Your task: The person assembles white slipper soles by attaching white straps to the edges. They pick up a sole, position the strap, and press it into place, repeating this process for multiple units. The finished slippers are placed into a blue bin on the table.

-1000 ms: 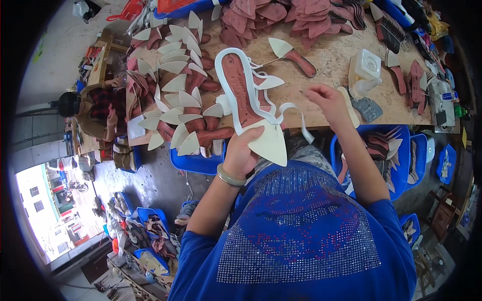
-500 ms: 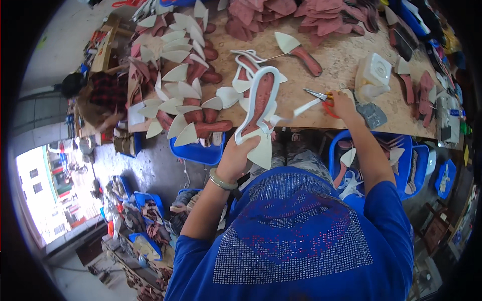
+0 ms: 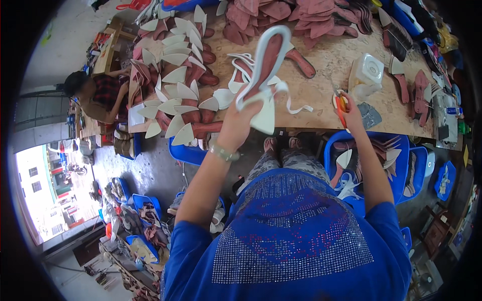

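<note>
My left hand [image 3: 239,120] is closed round the heel end of a reddish-brown shoe insole [image 3: 270,56]. White edging runs along the insole's rim, and a pale pointed flap [image 3: 264,116] spreads out by my fingers. From the insole a loose tail of white strip [image 3: 289,98] curls down to the right. Over the table's front edge, my right hand [image 3: 354,119] grips orange-handled scissors [image 3: 342,109] whose blades point away from me. More white-edged insoles [image 3: 240,71] lie on the table behind the held one.
Rows of insoles with pale flaps [image 3: 175,93] cover the left of the wooden table [image 3: 321,90]. Reddish pieces [image 3: 316,17] are piled at the back. A translucent plastic container [image 3: 368,70] stands right of centre. A blue bin [image 3: 329,150] sits below the edge; a person [image 3: 100,95] works far left.
My left hand has lifted the insole away and slightly right, its strip now hanging free of the scissors. The scissors have moved toward me, and their blades have swung to point away.
</note>
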